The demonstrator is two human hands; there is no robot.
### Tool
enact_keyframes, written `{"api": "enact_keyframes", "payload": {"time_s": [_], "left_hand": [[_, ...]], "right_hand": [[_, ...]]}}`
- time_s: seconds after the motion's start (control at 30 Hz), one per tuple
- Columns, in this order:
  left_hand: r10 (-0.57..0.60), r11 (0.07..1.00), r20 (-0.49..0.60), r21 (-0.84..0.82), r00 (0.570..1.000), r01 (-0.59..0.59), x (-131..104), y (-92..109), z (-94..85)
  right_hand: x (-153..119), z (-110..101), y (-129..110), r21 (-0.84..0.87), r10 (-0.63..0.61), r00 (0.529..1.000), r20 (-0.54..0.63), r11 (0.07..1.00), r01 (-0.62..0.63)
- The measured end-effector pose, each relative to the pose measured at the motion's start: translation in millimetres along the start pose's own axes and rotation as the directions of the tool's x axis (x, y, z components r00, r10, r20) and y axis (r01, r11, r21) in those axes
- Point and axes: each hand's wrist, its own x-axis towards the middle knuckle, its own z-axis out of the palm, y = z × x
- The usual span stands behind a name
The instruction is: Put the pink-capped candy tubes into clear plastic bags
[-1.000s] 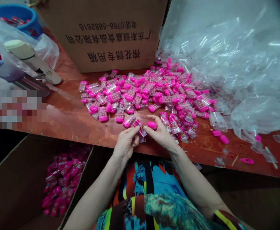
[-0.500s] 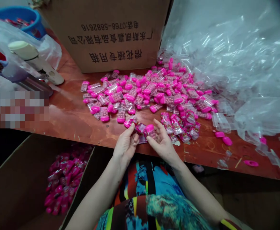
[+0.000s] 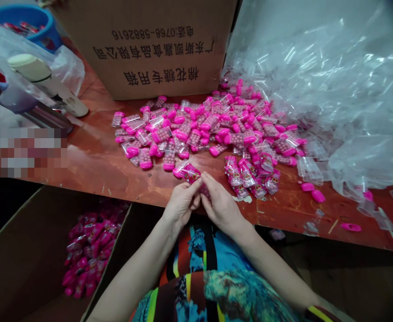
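Observation:
Close together at the table's front edge, both my hands are closed on one small item. My left hand (image 3: pixel 180 202) grips a pink printed wrapper (image 3: pixel 190 172) from its near side. My right hand (image 3: pixel 222 205) pinches the same piece at its right end, where pink candy balls (image 3: pixel 204 190) show between the fingers. The bottle these balls sit in is mostly hidden by my fingers. Just beyond lies a wide pile of clear candy bottles (image 3: pixel 196 129) with pink caps. Several wrapped candy bottles (image 3: pixel 248 174) lie in a cluster to the right of my hands.
A big cardboard box (image 3: pixel 163 49) stands behind the pile. Clear plastic sleeves (image 3: pixel 317 89) heap up on the right, near loose pink caps (image 3: pixel 312 190). Below left, an open carton (image 3: pixel 15 259) holds pink packs. A flask (image 3: pixel 47 82) and blue basin (image 3: pixel 50 29) are at left.
My right hand has moved left against my left hand. The candy bottle it held, cap showing before, is now mostly covered by fingers and at the printed wrapper's end.

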Motion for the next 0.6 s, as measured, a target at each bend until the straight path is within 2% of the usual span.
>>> {"api": "enact_keyframes", "payload": {"time_s": [0.07, 0.1, 0.17, 0.2, 0.27, 0.33, 0.37, 0.43, 0.6], "left_hand": [[-0.002, 1.0, 0.013, -0.003, 1.0, 0.002, 0.0, 1.9, 0.2], [0.004, 1.0, 0.018, -0.022, 1.0, -0.004, -0.1, 3.1, 0.2], [0.021, 0.998, 0.029, -0.054, 0.999, -0.02, -0.4, 4.9, -0.1], [0.024, 0.998, 0.039, -0.054, 0.999, -0.021, -0.5, 5.2, -0.4], [0.012, 1.0, 0.073, -0.016, 0.997, -0.011, -0.8, 4.4, -0.8], [-0.013, 0.999, 0.111, 0.034, 0.994, 0.01, -1.3, 1.7, -0.9], [-0.02, 0.999, 0.119, 0.05, 0.993, 0.014, -1.7, 0.1, -0.8], [-0.029, 0.998, 0.117, 0.065, 0.993, 0.022, -2.8, -3.0, -0.5], [-0.094, 0.992, 0.128, 0.101, 0.987, 0.081, -5.3, -4.6, -1.2]], "right_hand": [[0.5, -2.2, 2.9, 0.044, -0.022, 1.0, -0.007, 0.999, 0.023], [0.0, -3.3, 4.3, 0.095, 0.013, 1.0, -0.027, 0.995, -0.01], [-2.9, -4.5, 6.2, 0.277, 0.164, 0.986, -0.022, 0.949, -0.152], [-4.9, -4.4, 6.6, 0.397, 0.256, 0.966, 0.025, 0.885, -0.245], [-8.5, -3.1, 6.0, 0.619, 0.37, 0.91, 0.189, 0.674, -0.403], [-9.2, -1.0, 4.0, 0.746, 0.389, 0.867, 0.312, 0.464, -0.477], [-8.2, -0.2, 2.8, 0.774, 0.393, 0.857, 0.333, 0.405, -0.486], [-4.5, -0.2, 0.8, 0.782, 0.411, 0.847, 0.337, 0.379, -0.494], [-0.4, -5.8, 3.8, 0.743, 0.421, 0.844, 0.332, 0.434, -0.509]]}}
